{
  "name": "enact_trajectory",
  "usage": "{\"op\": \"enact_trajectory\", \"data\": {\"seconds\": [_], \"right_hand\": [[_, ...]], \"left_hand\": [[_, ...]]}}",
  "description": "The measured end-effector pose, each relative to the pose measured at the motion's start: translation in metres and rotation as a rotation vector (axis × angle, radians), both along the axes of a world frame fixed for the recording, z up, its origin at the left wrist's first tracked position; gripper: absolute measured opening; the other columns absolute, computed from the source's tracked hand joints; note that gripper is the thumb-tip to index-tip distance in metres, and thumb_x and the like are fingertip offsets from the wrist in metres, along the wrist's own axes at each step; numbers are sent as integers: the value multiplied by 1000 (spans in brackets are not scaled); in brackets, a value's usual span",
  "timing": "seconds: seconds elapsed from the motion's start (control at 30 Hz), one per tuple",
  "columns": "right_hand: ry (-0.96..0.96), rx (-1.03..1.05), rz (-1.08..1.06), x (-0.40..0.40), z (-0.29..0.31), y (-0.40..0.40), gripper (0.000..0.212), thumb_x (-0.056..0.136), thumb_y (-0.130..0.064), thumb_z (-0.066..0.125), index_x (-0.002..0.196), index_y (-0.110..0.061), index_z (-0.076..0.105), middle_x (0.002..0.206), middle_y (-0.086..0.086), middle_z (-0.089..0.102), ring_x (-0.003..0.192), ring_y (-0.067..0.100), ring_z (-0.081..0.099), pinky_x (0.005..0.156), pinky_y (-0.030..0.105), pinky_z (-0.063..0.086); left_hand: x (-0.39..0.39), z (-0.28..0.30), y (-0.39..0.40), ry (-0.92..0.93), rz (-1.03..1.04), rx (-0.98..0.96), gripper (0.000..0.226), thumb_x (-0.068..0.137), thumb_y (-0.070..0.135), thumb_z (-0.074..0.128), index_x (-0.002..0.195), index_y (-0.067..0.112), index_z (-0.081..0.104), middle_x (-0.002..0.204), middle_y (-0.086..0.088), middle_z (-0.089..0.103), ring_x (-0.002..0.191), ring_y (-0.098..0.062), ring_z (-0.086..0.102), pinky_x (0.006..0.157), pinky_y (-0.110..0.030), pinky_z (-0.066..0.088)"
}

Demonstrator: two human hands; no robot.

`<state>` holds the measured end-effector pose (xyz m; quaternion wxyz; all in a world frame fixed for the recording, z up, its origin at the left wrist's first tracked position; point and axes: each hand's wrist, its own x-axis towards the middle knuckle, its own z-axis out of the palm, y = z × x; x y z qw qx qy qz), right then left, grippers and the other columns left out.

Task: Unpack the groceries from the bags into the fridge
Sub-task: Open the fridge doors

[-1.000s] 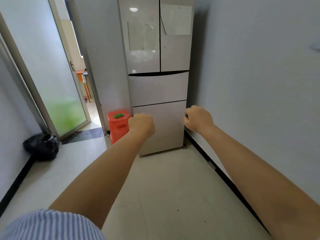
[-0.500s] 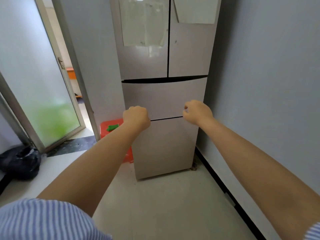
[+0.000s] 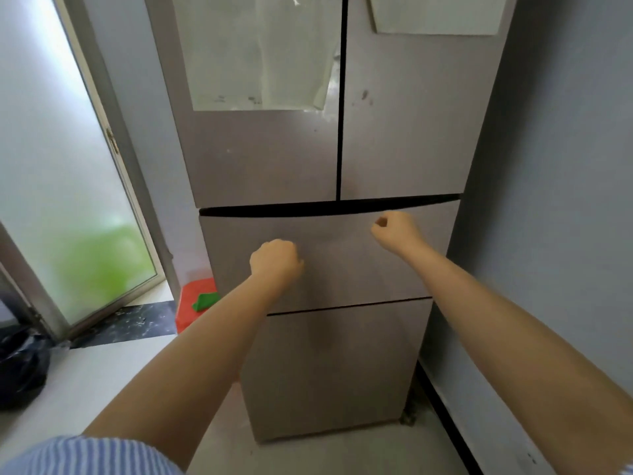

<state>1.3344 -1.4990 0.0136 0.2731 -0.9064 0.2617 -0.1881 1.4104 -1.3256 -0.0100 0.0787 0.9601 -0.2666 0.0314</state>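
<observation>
Taupe fridge [image 3: 308, 159], blue-striped sleeve [image 3: 85, 455]

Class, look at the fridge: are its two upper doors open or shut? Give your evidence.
Shut. Both upper doors lie flush, only a thin dark seam between them, and no interior shows.

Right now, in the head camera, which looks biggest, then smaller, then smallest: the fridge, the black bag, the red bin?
1. Fridge, by far the biggest.
2. Black bag, though the picture's edge cuts it off.
3. Red bin, though the fridge and an arm partly hide it.
Bag against bin is unsure.
</observation>
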Motion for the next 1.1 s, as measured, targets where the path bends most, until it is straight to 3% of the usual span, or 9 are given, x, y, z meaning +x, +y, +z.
{"op": "enact_trajectory", "data": {"seconds": [0.07, 0.13, 0.2, 0.27, 0.33, 0.47, 0.67, 0.93, 1.1], "right_hand": [[-54, 202, -20, 39, 3, -31, 28, 89, -16, 49, 62, -10, 52, 62, 7, 51, 71, 22, 46, 70, 29, 38], [-187, 549, -51, 74, 7, -53, 27, 92, -20, 49, 96, 3, 62, 84, 23, 62, 76, 28, 53, 75, 39, 50], [-281, 1036, -82, 100, 8, -64, 47, 95, -23, 48, 132, 4, 39, 117, 25, 57, 101, 34, 58, 88, 39, 50], [-331, 1385, -81, 123, 7, -69, 58, 95, -28, 47, 141, -1, 24, 139, 27, 40, 125, 38, 46, 102, 43, 41], [-381, 1535, -86, 142, 4, -72, 61, 95, -31, 46, 143, -3, 21, 144, 27, 33, 130, 37, 41, 108, 43, 36], [-526, 1680, -126, 169, -2, -82, 67, 91, -37, 51, 142, -2, 24, 150, 22, 26, 136, 32, 34, 111, 39, 32], [-698, 1635, -213, 182, -17, -80, 62, 87, -34, 59, 136, -4, 36, 143, 19, 39, 132, 31, 40, 106, 40, 38], [-727, 1440, -268, 171, -18, -68, 53, 89, -28, 58, 128, 3, 40, 135, 20, 46, 124, 32, 48, 100, 38, 47], [-704, 1403, -241, 132, -25, -64, 49, 91, -31, 54, 125, 2, 44, 128, 16, 52, 114, 29, 55, 85, 36, 51]], "left_hand": [[29, 3, -30, 43, 46, -109, 30, 94, 21, 41, 104, 4, 64, 108, -14, 65, 99, -32, 61, 79, -35, 50], [53, 5, -56, 95, 97, -261, 31, 95, 22, 41, 104, 3, 65, 106, -17, 66, 98, -33, 61, 77, -34, 49], [75, 3, -78, 200, 165, -469, 32, 96, 25, 43, 100, 1, 65, 102, -20, 67, 100, -34, 61, 81, -34, 48], [94, 0, -97, 405, 245, -759, 34, 98, 29, 43, 80, 4, 60, 86, -18, 61, 87, -34, 61, 78, -35, 47], [107, 3, -113, 666, 347, -1096, 36, 98, 32, 42, 74, 7, 53, 80, -14, 56, 71, -27, 56, 71, -34, 45], [120, 13, -138, 973, 502, -1595, 48, 97, 30, 48, 129, -6, 44, 127, -21, 56, 103, -28, 59, 89, -32, 47], [128, 20, -155, 1085, 522, -1926, 47, 92, 22, 58, 131, 0, 47, 138, -14, 50, 130, -25, 47, 106, -32, 39], [117, 20, -154, 1072, 488, -1994, 46, 95, 23, 53, 134, 1, 43, 141, -13, 47, 129, -24, 48, 108, -32, 39], [76, 17, -126, 949, 579, -1940, 43, 95, 29, 51, 124, -2, 48, 130, -16, 55, 114, -27, 57, 89, -30, 49]]}}
